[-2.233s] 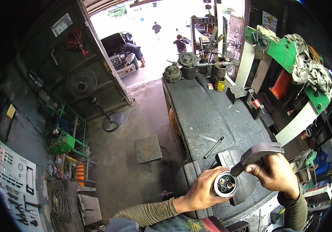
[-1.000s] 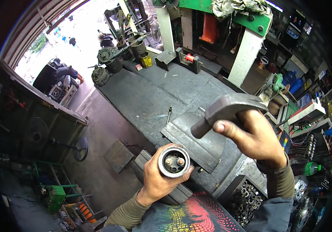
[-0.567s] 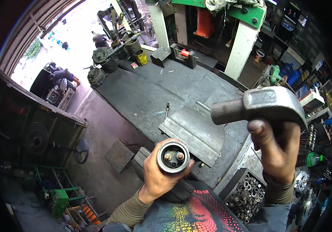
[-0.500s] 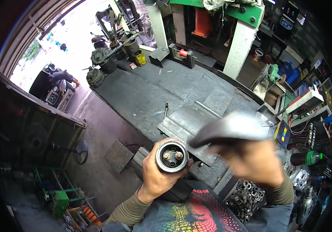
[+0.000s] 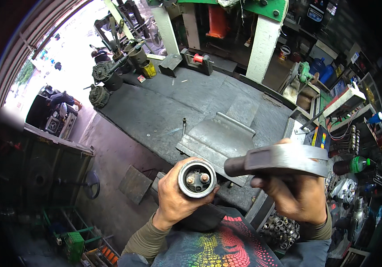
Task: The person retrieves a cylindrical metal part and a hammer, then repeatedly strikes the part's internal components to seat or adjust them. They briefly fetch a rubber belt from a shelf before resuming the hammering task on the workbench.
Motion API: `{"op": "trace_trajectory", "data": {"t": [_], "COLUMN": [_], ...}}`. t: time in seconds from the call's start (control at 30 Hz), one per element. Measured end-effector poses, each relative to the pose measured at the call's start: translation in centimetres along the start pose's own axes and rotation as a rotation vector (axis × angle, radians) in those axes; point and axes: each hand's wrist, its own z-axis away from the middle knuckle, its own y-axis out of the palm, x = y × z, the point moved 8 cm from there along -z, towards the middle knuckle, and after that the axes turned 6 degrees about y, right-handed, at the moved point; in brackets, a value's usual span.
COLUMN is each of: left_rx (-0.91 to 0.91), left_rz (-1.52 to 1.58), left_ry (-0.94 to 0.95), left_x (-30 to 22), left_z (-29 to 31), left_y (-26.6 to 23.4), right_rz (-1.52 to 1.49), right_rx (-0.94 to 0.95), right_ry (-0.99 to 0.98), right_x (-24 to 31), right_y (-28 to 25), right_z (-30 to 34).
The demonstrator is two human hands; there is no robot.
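My left hand (image 5: 171, 196) is wrapped round a cylindrical metal housing, which looks like a starter solenoid (image 5: 197, 179). Its open end faces up, showing two copper-coloured studs inside. In my right hand (image 5: 298, 201) is a claw hammer (image 5: 280, 161), gripped close under its head; the handle is mostly hidden by the hand. The hammer's round face points left toward the housing, apart from it, and the split claw points right. Beyond both hands, a curved grey metal plate (image 5: 222, 133) lies on the workbench (image 5: 164, 102).
A slim metal rod (image 5: 184, 124) stands beside the plate. At the bench's far left are alternators (image 5: 99, 96) and a yellow container (image 5: 148, 69). A small metal frame with a red spool (image 5: 197, 58) sits farther back. Several nuts (image 5: 282, 229) are heaped near my right forearm.
The hammer was blurred by motion and tilted; now it is sharp and nearly level, with its head slightly farther right. My left hand keeps hold of the solenoid. The view has shifted slightly.
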Motion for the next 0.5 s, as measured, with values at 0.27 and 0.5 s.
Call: {"op": "trace_trajectory", "data": {"t": [0.27, 0.5], "left_rx": [-0.003, -0.02], "left_rz": [0.014, 0.066], "left_ry": [0.02, 0.024], "left_x": [0.1, 0.3], "left_z": [0.0, 0.0], "left_y": [0.0, -0.2], "right_rz": [0.45, 0.462], "right_rx": [0.075, 0.04], "right_ry": [0.024, 0.156], "right_x": [2.5, 1.7], "right_y": [2.3, 3.8], "right_z": [0.7, 2.2]}}
